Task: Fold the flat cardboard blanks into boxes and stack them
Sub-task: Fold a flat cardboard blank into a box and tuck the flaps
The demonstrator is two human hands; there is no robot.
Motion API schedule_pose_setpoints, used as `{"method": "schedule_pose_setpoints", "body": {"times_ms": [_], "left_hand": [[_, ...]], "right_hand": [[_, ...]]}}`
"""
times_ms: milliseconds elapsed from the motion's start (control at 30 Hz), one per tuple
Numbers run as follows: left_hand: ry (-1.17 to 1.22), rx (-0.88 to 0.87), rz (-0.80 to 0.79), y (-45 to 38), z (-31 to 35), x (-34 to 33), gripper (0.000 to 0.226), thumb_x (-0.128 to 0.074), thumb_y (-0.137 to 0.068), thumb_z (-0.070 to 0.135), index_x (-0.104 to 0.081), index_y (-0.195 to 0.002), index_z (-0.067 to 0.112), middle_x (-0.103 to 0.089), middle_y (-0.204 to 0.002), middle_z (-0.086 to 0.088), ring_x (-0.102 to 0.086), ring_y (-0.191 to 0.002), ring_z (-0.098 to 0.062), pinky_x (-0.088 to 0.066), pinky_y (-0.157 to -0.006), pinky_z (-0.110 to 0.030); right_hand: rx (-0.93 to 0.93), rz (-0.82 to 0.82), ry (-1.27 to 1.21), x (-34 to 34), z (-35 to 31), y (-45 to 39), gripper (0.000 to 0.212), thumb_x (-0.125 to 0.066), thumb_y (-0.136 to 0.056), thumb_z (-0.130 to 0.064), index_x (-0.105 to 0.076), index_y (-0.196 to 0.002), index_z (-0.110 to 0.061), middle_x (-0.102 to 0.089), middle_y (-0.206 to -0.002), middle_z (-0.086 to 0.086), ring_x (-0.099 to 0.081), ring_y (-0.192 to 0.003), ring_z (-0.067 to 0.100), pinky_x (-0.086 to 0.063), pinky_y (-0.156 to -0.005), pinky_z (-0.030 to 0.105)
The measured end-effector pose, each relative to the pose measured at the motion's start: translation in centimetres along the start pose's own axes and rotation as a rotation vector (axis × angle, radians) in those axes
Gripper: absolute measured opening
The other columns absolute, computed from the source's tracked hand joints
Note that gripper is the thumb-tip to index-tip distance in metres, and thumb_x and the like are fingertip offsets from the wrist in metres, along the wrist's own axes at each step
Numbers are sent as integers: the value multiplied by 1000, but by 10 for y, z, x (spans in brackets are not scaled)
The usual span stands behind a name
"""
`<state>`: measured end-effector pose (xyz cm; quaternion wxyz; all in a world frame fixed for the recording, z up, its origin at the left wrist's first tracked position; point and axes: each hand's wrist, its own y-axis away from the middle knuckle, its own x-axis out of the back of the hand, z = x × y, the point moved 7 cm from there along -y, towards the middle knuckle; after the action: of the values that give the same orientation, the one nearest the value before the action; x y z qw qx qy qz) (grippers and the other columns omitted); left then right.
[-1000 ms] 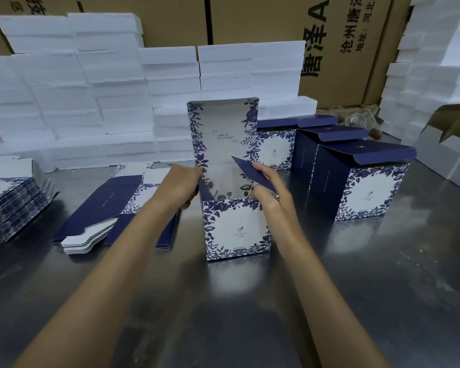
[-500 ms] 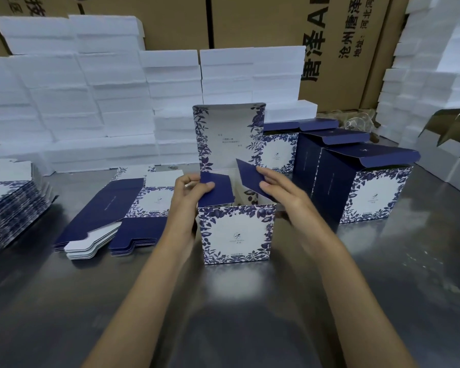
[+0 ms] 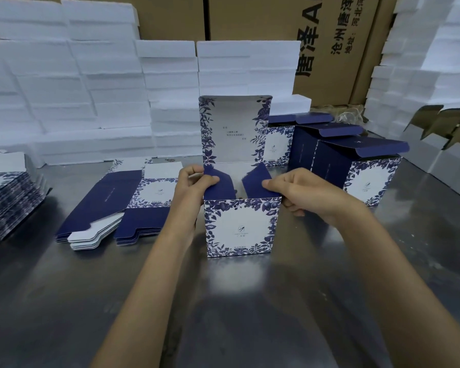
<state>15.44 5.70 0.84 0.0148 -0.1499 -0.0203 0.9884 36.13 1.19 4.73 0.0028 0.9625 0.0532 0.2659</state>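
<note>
At the centre of the frame a blue-and-white floral box point(image 3: 240, 227) is standing upright on the steel table point(image 3: 250, 314), its tall lid flap point(image 3: 235, 130) pointing straight up behind the open top. The left hand point(image 3: 190, 187) is pinching the left navy side flap point(image 3: 218, 185), thumb on top and fingers curled behind it, and is holding it tilted inward over the opening. The right hand point(image 3: 300, 192) is gripping the right navy side flap point(image 3: 258, 181) the same way, thumb lying along the flap's near edge, the other fingers curled down against the box's right wall. The two flaps are leaning toward each other with a gap showing between them.

To the left of centre, a spread of flat box blanks point(image 3: 112, 205) is lying on the table, navy panels and white tabs fanned at the near edge. At the far left edge of the frame a taller stack of blanks point(image 3: 8, 197) is sitting. To the right of centre, three finished boxes point(image 3: 367, 176) are standing close together in a row running back toward the upper middle, lids closed or nearly so.

White foam slabs point(image 3: 91, 88) are piled across the upper left and middle, and again in the upper right corner. Brown shipping cartons point(image 3: 329, 35) with black printed characters are rising behind them.
</note>
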Motion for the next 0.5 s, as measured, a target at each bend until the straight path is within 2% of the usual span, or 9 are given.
{"method": "schedule_pose_setpoints", "body": {"times_ms": [67,133,233,300,400,500], "left_hand": [[0,-3,-1,1,1,1,23,-70,-87,12,-59,-100,28,-62,-130,-17,-67,-94,-23,-52,-94,-46],[2,-10,-7,2,2,1,24,-70,-86,12,-60,-100,28,-64,-127,-16,-66,-95,-24,-52,-94,-47],[9,-15,-17,2,2,1,30,-73,-78,14,-60,-102,27,-63,-117,-12,-65,-91,-23,-52,-83,-42],[9,-12,-23,2,1,1,30,-73,-80,12,-60,-103,27,-63,-116,-10,-66,-87,-21,-53,-77,-37],[13,-10,-39,1,0,1,28,-70,-84,8,-62,-103,26,-64,-116,-11,-66,-88,-21,-53,-77,-35],[22,-12,-45,1,1,0,28,-70,-85,6,-62,-103,26,-64,-109,-4,-67,-84,-18,-53,-74,-32]], "right_hand": [[35,43,24,-1,0,0,57,-54,-105,-26,-27,-55,-24,-26,-44,-11,-23,-42,11,-28,-41,15],[29,39,22,-1,0,0,61,-54,-105,-27,-27,-49,-28,-26,-44,-10,-22,-41,10,-27,-40,16],[-24,12,35,4,-2,-2,62,-58,-100,-43,-29,-49,-26,-28,-46,-7,-25,-41,12,-27,-41,20],[-25,48,49,9,-4,-6,58,-58,-98,-52,-31,-53,-26,-31,-46,-7,-27,-40,12,-27,-39,18],[34,107,11,7,-4,-12,53,-52,-105,-38,-32,-58,-24,-30,-50,-4,-25,-41,11,-26,-39,16],[68,135,-16,4,-1,-15,49,-49,-105,-21,-31,-59,-21,-27,-51,-2,-22,-40,9,-25,-41,17]]}}
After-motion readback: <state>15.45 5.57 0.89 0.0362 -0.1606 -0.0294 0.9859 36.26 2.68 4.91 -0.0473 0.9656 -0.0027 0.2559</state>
